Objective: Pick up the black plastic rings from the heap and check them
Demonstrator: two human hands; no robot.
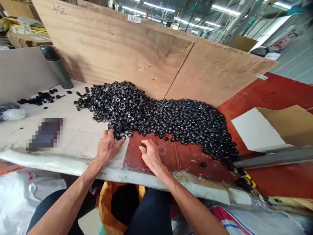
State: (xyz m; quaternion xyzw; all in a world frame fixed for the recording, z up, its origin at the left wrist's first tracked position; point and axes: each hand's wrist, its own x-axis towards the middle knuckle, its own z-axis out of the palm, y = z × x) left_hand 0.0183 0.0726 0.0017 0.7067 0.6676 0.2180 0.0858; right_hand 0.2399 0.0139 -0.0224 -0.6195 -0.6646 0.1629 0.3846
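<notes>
A big heap of small black plastic rings (161, 117) lies across the table against a plywood board (137, 55). My left hand (107, 147) rests palm down at the heap's near edge, fingers curled over a few rings. My right hand (150, 156) is on the red table surface (186, 156), its fingertips pinched on one black ring (143, 146). A clear ring (162, 149) lies just right of that hand.
A dark grey flask (57, 67) stands at the back left near a small scatter of black parts (40, 98). A blurred dark object (46, 134) lies on the pale sheet. An open cardboard box (274, 129) and a metal bar (274, 158) are at the right. An orange bag (110, 205) hangs below the table edge.
</notes>
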